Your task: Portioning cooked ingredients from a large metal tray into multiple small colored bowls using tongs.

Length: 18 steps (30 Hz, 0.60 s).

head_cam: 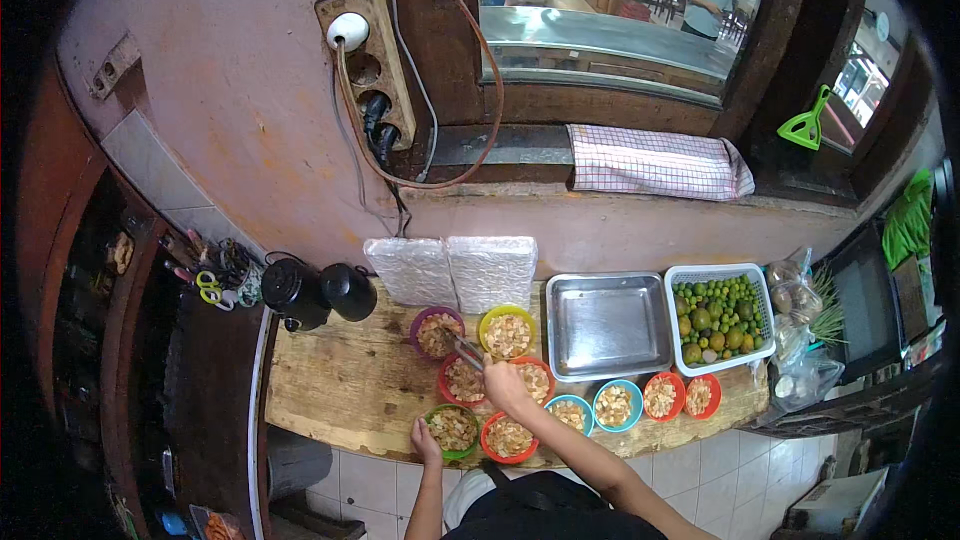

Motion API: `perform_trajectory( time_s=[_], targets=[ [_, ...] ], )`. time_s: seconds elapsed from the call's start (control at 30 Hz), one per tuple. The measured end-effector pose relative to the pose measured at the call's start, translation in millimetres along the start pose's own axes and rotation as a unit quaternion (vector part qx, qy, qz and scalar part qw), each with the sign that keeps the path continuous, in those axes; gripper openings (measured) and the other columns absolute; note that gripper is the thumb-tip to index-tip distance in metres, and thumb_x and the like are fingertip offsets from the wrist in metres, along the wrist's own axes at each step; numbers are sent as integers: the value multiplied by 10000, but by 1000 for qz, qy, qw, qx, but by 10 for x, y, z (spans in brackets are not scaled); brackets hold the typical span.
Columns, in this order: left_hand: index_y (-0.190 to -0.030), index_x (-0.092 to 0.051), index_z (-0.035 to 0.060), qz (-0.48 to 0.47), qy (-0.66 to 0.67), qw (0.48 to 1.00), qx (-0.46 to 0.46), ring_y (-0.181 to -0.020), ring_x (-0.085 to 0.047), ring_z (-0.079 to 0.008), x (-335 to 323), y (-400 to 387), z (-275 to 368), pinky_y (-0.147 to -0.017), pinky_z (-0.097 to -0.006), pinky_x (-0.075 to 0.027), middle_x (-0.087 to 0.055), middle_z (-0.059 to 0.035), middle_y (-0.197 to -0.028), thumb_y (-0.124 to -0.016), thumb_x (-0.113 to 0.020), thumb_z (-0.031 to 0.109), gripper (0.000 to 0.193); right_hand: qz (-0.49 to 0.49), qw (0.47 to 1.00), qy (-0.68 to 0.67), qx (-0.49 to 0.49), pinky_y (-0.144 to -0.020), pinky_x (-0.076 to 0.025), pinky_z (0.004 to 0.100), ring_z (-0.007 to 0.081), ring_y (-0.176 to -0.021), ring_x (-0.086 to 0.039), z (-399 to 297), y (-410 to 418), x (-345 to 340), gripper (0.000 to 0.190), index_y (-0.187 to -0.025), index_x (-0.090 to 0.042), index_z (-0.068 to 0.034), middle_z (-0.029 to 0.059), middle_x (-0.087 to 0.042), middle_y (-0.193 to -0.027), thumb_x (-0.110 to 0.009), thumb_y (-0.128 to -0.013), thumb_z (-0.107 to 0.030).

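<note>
My right hand (504, 388) grips a metal utensil (469, 351), seemingly tongs, whose far end reaches into the purple bowl (414, 324) of pale diced food. My left hand (426, 441) holds the left side of a green bowl (459, 456) at the table's front edge. Around my right hand stand a yellow bowl (531, 319) and several red bowls, one of them a red bowl (486, 456) beside the green one. Two light-blue bowls (637, 420) and two small orange-red bowls (714, 414) line the front edge to the right. All hold similar pieces.
On the wooden table (330, 382) are a steel tray (611, 330), a white basket (766, 345) of green citrus and two foil-like silver slabs (450, 274). Two black containers (292, 292) stand left. A socket strip (367, 64) with cables hangs above; people are beyond the window.
</note>
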<state>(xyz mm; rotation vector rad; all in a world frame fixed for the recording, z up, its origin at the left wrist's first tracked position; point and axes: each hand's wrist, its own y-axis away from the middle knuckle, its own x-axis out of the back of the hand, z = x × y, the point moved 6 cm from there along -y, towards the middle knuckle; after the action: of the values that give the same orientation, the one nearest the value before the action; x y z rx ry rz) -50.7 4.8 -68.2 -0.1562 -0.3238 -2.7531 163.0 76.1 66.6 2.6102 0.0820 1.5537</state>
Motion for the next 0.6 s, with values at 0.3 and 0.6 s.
perform_trajectory(
  time_s=[0.3, 0.6],
  targets=[
    [-876, -536, -13, 3, -34, 999, -10, -765, -503, -146, -21, 24, 105, -719, -265, -392, -555, -64, -805, -877, -355, 241, 312, 23, 997, -63, -31, -547, -440, 446, 374, -602, -555, 54, 240, 331, 268, -870, -505, 42, 234, -534, -595, -539, -754, -197],
    [-1019, -490, -54, -57, 1, 998, 33, -894, -478, -165, -30, -33, -102, -820, -268, -349, -529, -96, -977, -864, -410, 320, 412, 50, 977, -120, -168, -540, -445, 410, 357, -583, -559, 641, 1631, 755, 365, -1022, -528, -3, 220, -552, -618, -574, -741, -231]
  ],
)
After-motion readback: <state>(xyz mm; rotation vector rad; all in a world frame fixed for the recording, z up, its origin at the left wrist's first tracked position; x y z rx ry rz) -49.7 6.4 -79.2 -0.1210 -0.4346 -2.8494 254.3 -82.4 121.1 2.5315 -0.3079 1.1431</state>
